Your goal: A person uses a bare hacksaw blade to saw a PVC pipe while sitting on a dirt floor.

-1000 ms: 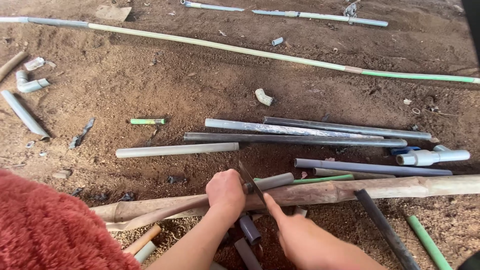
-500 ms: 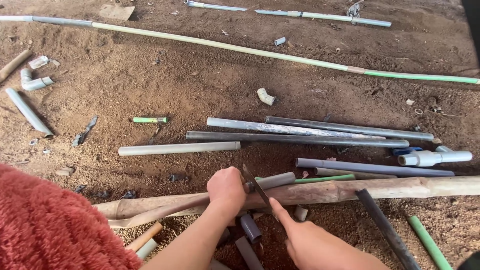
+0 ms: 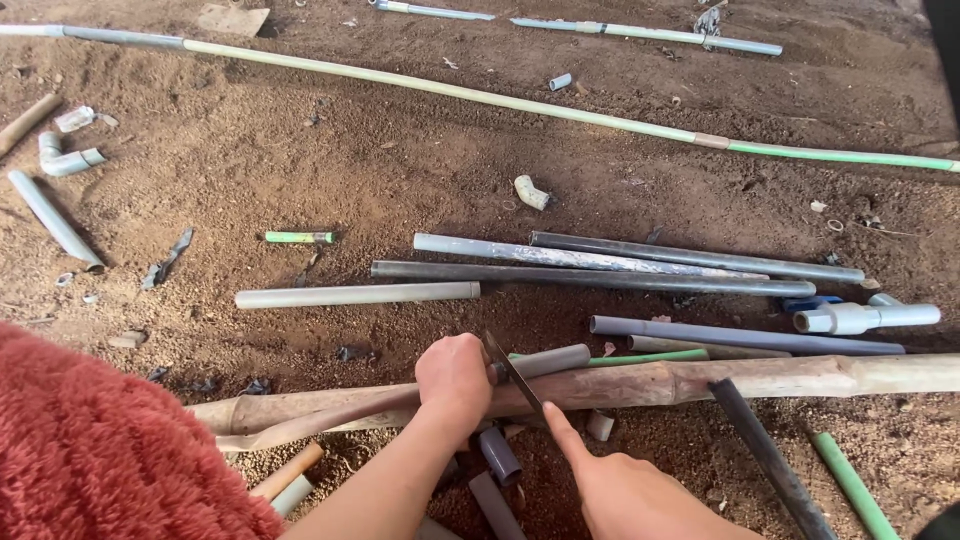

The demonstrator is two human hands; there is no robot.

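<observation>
Head view looks down on the left hand [image 3: 455,378], which is curled shut around a short grey pipe piece [image 3: 548,361], pressing it against a long wooden pole [image 3: 700,381] that lies across the dirt ground [image 3: 300,170]. Just to its right the right hand [image 3: 625,485] is closed on the handle end of a thin dark saw blade [image 3: 512,375], the forefinger stretched out along it; the blade slants up and left and meets the grey pipe piece close beside the left fist. Below the hands, several short grey pipe offcuts [image 3: 497,455] lie on the soil, partly hidden by the forearms. A dark pipe [image 3: 765,455] leans over the pole at right, with a green pipe [image 3: 850,485] beside it. Beyond the pole lie a thin green rod [image 3: 650,357], a bluish-grey pipe [image 3: 745,337], a white tee fitting [image 3: 865,317], and farther up two long dark pipes [image 3: 590,277] and a pale grey pipe [image 3: 355,295] set apart to the left. A small green stub [image 3: 298,237] and a white elbow fitting [image 3: 530,191] lie farther out on the dirt. A very long pale pipe [image 3: 450,92] with a green end runs across the top of the scene. At lower left a red fuzzy fabric [image 3: 100,460] fills the corner.
</observation>
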